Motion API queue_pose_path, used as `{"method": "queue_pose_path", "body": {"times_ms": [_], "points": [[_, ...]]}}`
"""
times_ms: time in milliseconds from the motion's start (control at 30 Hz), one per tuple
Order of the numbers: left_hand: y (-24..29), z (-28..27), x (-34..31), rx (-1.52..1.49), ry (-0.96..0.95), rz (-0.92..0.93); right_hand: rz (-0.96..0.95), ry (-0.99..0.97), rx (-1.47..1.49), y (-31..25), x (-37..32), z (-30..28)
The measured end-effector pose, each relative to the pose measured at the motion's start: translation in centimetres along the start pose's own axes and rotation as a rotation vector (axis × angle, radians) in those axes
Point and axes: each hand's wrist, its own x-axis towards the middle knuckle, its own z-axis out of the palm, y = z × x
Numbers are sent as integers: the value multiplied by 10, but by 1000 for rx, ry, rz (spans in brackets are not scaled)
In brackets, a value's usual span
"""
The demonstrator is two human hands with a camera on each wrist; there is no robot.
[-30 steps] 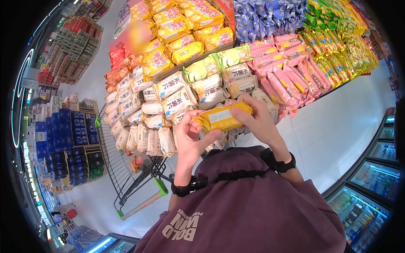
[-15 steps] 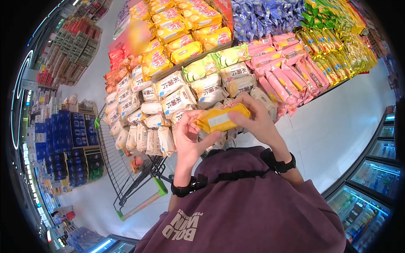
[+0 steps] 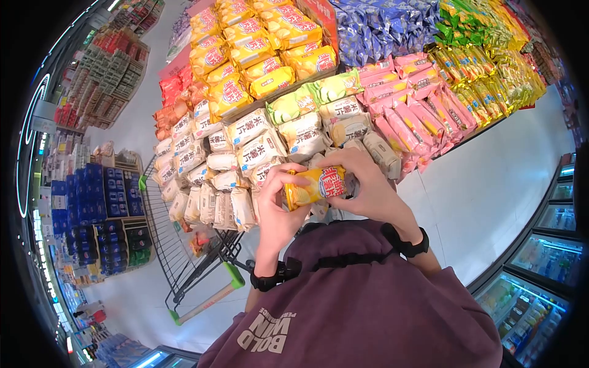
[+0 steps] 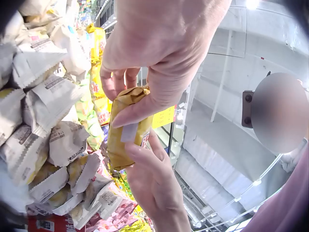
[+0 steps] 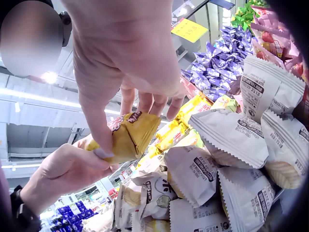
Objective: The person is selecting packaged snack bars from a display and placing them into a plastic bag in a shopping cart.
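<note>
Between both hands is a yellow snack packet [image 3: 320,186], its front with red and white lettering facing up in the head view. The left hand [image 3: 280,199] grips its left end, thumb along the near side and fingers over the far side. At the other end the right hand [image 3: 363,184] holds it with thumb and fingers. The left wrist view shows both thumbs on the yellow packet [image 4: 126,133] beside a pale label. In the right wrist view its crimped end [image 5: 140,135] points toward the stacked white packets [image 5: 231,140].
Beyond the hands, white packets [image 3: 254,147] fill a sloping display, with yellow packets [image 3: 251,52] above and pink packets [image 3: 423,122] to the right. A shopping cart [image 3: 162,227] with a green-ended handle [image 3: 208,300] stands at the left. Lit freezers [image 3: 521,313] line the lower right.
The packet has been turned over between the hands, from its pale label side to its lettered front. The left fingers now lie over it, and the hands are slightly closer together.
</note>
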Motion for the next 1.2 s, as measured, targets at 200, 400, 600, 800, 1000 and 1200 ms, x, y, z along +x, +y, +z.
{"method": "queue_pose_path", "body": {"times_ms": [200, 400, 600, 800, 1000, 1200], "points": [[4, -1, -3, -10, 29, -36, -47, -56, -96, -2, 1, 4], [12, -5, -4, -93, 42, -77, -18, -100, -1, -7, 0, 9], [7, -19, -12, -8, 26, -18, -38, -170, -26, -7, 4, 13], [18, -37, -20, -4, -58, -110, -157, -318, -136, -8, 10, 11], [32, -67, -18, 200, -206, -223, -243, -515, -200, -12, 29, 12], [41, -94, 4, 302, -180, -146, -363, -572, -280, -23, 71, 23]]}}
